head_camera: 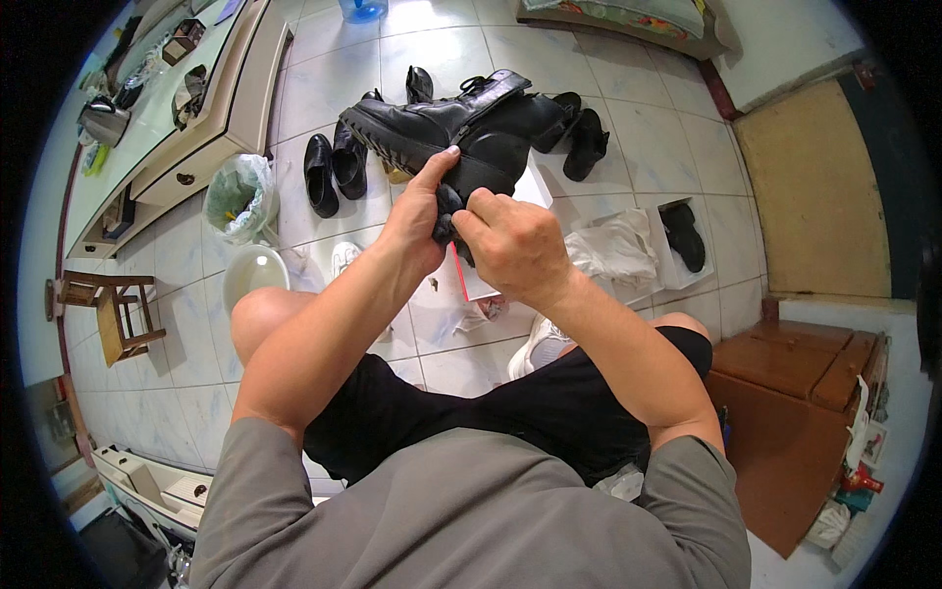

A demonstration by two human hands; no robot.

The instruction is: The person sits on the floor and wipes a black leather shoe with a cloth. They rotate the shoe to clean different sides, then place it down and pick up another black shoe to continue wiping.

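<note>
A black leather boot is held up in front of me, tilted, with its treaded sole towards the left. My left hand grips it near the heel, thumb against its side below a zip. My right hand is closed at the boot's near end, its fingers pinching dark, fuzzy material that bulges between the two hands. Whether this is lining or a separate cloth, I cannot tell. Below the hands, a white box with a red edge is partly hidden.
Black shoes stand on the tiled floor beyond, left and right of the boot. An open box at right holds a dark shoe, beside white cloth. At left are a lined waste bin, a basin and a wooden stool.
</note>
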